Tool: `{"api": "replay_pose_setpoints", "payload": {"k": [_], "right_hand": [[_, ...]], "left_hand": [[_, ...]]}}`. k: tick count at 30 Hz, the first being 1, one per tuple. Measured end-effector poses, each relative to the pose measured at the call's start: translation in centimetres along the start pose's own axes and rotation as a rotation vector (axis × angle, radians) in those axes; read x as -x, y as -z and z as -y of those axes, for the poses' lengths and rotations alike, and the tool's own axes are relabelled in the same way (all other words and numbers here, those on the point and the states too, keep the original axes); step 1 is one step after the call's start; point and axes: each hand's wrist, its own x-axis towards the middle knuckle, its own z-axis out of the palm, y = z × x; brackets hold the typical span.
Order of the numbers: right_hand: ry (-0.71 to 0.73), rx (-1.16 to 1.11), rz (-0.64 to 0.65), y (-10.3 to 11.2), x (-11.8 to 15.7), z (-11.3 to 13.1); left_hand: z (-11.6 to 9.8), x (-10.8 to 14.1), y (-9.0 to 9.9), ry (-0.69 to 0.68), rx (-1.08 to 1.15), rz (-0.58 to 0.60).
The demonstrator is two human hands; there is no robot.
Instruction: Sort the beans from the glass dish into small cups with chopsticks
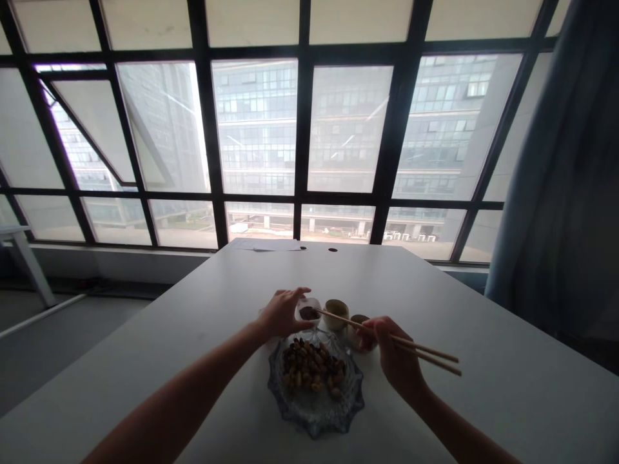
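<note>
My left hand (286, 312) is curved around a small whitish cup (315, 303), thumb on the near side and fingers on the far side. Something dark lies inside that cup. In my right hand (393, 348) is a pair of chopsticks (425, 351), their tips pointing left at the cup's opening. Whether the tips grip anything is too small to see. Beside the held cup stands a yellowish cup (336, 309), and another small cup (358, 319) is partly hidden behind my right fingers. Closer to me, a scalloped glass plate (315, 422) carries a heap of mixed nuts and dark pieces (312, 366).
The white table (217, 361) stretches away toward tall windows. White paper sheets (271, 245) lie at its far edge, near two dark round holes. A dark curtain (546, 180) hangs on the right, and another white table (24, 258) stands at far left.
</note>
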Motion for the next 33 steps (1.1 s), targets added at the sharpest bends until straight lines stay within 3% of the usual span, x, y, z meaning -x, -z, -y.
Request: {"api": "replay_pose_setpoints", "payload": {"k": [2, 7, 9, 13, 19, 23, 26, 30, 33], "right_hand": [[-0.056, -0.052, -0.014, 0.2, -0.2, 0.5], [-0.253, 0.009, 0.181, 1.5, -1.1, 1.8], [-0.298, 0.061, 0.210, 2.0, -1.5, 2.2], [-0.343, 0.160, 0.303, 2.3, -1.7, 2.6], [-0.219, 0.123, 0.217, 1.3, -1.3, 2.2], [-0.143, 0.098, 0.157, 0.8, -0.6, 2.0], [-0.122, 0.102, 0.234, 0.3, 0.2, 1.9], [-0.057, 0.202, 0.428, 0.1, 1.1, 2.0], [0.014, 0.270, 0.399, 0.0, 1.5, 2.3]], "left_hand": [[0.6, -0.4, 0.0, 0.066, -0.030, 0.064], [1.8, -1.2, 0.3, 0.145, -0.058, 0.189], [2.1, -0.8, 0.8, 0.116, -0.058, 0.169], [3.2, 1.7, 1.7, 0.117, -0.043, 0.009], [5.7, 6.8, 1.1, 0.276, 0.179, -0.102], [5.7, 8.2, 0.1, 0.335, 0.264, -0.078], [5.3, 8.2, -0.2, 0.354, 0.266, -0.037], [5.1, 7.9, -0.3, 0.353, 0.256, -0.034], [5.1, 7.9, -0.2, 0.347, 0.253, -0.031]]}}
